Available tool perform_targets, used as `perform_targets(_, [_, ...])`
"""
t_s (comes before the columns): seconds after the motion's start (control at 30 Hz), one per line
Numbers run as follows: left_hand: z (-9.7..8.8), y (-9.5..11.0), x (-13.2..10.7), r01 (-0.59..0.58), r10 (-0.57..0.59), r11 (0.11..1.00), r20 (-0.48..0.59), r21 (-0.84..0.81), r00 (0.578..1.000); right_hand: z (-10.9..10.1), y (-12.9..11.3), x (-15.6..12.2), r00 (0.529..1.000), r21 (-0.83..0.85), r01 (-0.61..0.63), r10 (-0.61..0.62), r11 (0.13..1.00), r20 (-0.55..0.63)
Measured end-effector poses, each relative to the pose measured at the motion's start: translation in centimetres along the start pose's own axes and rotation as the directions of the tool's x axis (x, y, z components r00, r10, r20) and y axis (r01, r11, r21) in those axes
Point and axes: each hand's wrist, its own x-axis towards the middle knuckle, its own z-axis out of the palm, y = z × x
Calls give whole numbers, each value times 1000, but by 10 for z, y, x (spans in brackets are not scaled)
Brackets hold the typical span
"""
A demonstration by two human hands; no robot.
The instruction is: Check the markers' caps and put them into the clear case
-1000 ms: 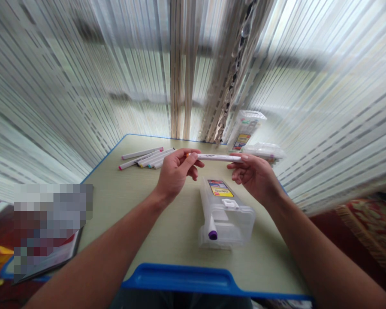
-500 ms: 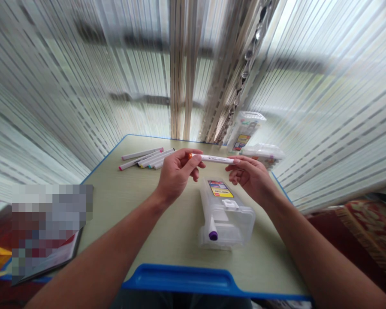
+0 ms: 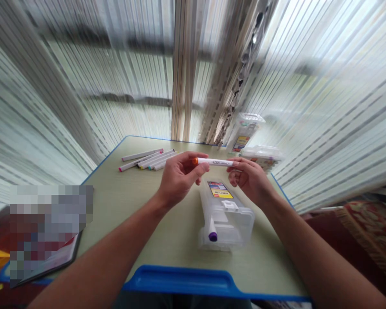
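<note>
Both my hands hold one white marker (image 3: 216, 162) level above the table. My left hand (image 3: 179, 177) pinches its orange-capped end. My right hand (image 3: 250, 177) grips the other end with curled fingers. Just below them lies a clear plastic marker case (image 3: 227, 212) on its side, with a yellow label and a purple-capped marker (image 3: 212, 229) showing at its near end. Several loose white markers (image 3: 147, 158) lie in a fan on the table to the far left of my left hand.
The pale green table (image 3: 128, 201) has a blue rim and a blue tray lip (image 3: 180, 279) at the near edge. Two more clear cases (image 3: 246, 131) (image 3: 263, 153) stand at the far right corner. Striped curtains hang behind. A dark book (image 3: 48, 262) lies at the left.
The marker has shifted slightly right and down with both hands, and my hands have drawn a little closer together along it. Nothing on the table has moved.
</note>
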Motion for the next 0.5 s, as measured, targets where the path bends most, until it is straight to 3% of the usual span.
perform_targets(0.5, [1,1,-2,-20,20,1000,69,0,997,0,4,1,998,9,-57,57,998,2])
